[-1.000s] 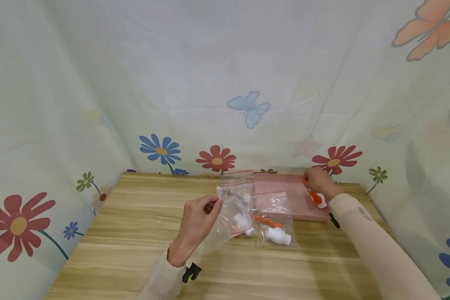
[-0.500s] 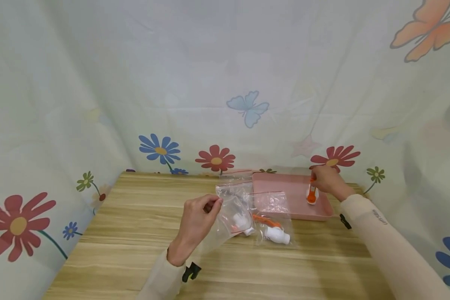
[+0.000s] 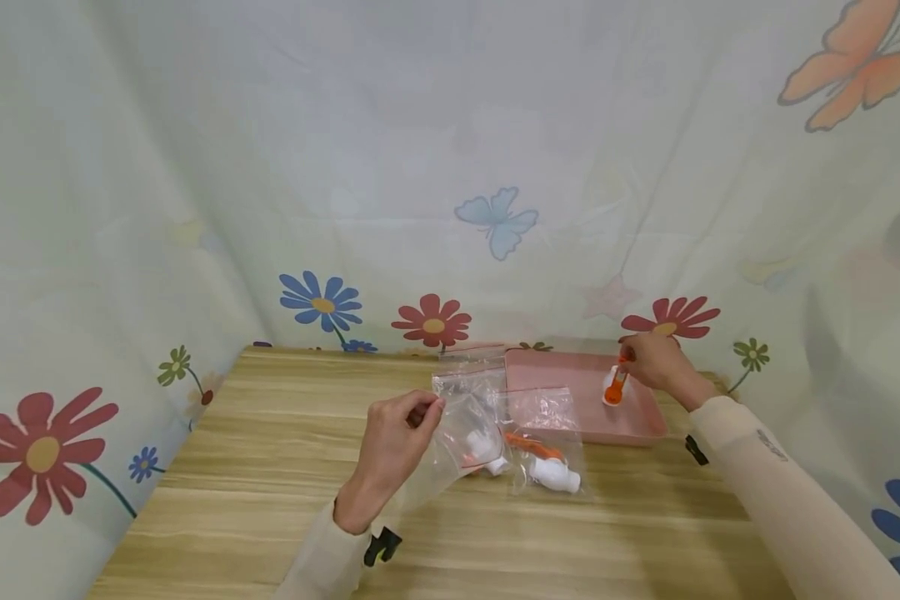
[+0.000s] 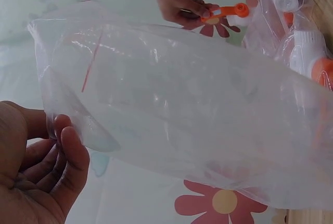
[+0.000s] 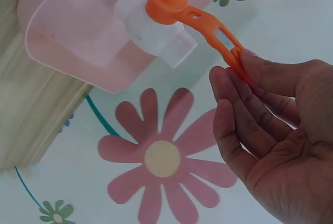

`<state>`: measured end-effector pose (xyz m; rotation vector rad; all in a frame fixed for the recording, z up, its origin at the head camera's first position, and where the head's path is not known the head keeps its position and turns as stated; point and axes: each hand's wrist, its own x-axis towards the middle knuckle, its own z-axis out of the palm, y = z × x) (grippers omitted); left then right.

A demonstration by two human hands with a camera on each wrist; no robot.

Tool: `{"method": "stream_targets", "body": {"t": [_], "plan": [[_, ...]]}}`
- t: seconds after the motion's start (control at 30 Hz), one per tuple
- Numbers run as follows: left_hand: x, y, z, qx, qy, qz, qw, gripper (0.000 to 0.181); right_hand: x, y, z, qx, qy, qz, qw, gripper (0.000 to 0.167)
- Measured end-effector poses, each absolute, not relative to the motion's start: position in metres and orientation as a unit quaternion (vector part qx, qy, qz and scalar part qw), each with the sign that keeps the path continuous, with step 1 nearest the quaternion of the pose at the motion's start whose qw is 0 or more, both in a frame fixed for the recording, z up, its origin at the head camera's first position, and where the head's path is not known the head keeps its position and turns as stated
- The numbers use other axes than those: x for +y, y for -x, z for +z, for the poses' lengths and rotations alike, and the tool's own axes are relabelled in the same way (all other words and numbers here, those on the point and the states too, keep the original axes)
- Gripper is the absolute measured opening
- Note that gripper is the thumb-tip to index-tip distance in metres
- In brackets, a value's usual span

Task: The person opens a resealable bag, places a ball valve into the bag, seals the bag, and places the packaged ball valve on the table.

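My left hand [image 3: 390,446] pinches the edge of a clear zip bag [image 4: 171,94] between thumb and fingertips, to the left of the tray. The bag spreads wide across the left wrist view, its red seal line near my fingers. Above the pink tray [image 3: 558,367], my right hand [image 3: 656,364] grips a white plastic ball valve [image 5: 151,28] by the end of its orange lever handle [image 5: 208,28]. The valve's body hangs tilted below those fingers. Part of the tray is hidden behind the bags.
In front of the tray lies a bagged valve [image 3: 555,473] with an orange handle. Another white valve [image 3: 497,465] shows beside it, partly covered by the plastic. A flowered cloth [image 3: 390,167] rises behind the wooden table [image 3: 285,417].
The valve in my right hand has swung from a slant to hanging more steeply, and shifted slightly left over the tray. My left hand stays in place with the bag.
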<state>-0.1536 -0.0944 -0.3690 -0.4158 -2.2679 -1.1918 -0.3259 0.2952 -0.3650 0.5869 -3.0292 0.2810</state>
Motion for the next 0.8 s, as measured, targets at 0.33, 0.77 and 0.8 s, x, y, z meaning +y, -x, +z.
{"method": "stream_targets", "body": {"t": [0.33, 0.77, 0.8], "plan": [[-0.093, 0.154, -0.368, -0.842, 0.148, -0.444, 0.270, 0.005, 0.286, 0.306, -0.344, -0.970, -0.207, 0.120, 0.051, 0.007], [-0.095, 0.154, -0.364, -0.848, 0.146, -0.436, 0.265, 0.007, 0.273, 0.284, -0.324, -0.963, -0.229, 0.112, 0.086, 0.010], [-0.095, 0.154, -0.364, -0.849, 0.145, -0.434, 0.265, 0.007, 0.271, 0.283, -0.323, -0.963, -0.229, 0.113, 0.087, 0.011]]}}
